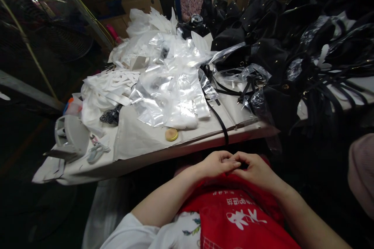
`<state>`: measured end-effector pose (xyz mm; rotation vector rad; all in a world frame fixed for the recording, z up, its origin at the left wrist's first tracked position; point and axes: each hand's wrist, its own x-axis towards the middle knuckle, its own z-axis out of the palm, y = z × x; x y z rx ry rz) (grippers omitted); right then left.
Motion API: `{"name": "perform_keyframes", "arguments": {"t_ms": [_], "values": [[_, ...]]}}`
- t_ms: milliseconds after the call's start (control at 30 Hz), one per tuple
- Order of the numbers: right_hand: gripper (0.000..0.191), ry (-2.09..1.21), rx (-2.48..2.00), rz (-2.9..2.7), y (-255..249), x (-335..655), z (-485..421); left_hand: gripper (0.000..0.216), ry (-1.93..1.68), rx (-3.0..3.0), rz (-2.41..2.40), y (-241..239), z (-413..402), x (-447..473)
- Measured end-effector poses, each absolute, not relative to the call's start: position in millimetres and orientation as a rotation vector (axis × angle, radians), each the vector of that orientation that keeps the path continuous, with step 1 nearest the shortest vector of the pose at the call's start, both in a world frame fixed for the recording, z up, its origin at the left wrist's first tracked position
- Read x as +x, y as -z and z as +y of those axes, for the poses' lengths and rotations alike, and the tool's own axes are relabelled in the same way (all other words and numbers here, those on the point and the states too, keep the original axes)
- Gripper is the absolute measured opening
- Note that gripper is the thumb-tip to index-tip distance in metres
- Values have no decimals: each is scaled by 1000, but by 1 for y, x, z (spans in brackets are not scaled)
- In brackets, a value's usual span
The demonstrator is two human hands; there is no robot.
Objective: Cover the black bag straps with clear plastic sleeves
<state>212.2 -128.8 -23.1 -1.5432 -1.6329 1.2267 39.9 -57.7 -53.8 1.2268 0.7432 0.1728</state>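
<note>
the bare left hand [217, 162] and bare right hand [257, 167] meet at the fingertips, fingers loosely curled, against the red cloth apron with white lettering [233, 202] across the person's lap; whether they pinch something small, i cannot tell. just beyond, a thin black strap [219, 120] hangs over the white-covered table [140, 140], near clear plastic bags [172, 97] and a round yellow-and-tan disc [171, 135].
</note>
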Motion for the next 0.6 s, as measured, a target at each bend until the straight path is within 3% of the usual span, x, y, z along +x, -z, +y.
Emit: {"name": "perform_keyframes", "arguments": {"t_ms": [200, 333, 600], "values": [[16, -1215, -1554, -1596, 22, 215, -129, 63, -164, 1073, 572, 52, -50, 32], [11, -1166, -1577, -1590, 25, 210, -130, 63, -180, 1160, 707, 54, -53, 37], [25, -1106, -1865, -1459, 21, 287, -188, 36, 164, 1530, 622, 47, -22, -4]]}}
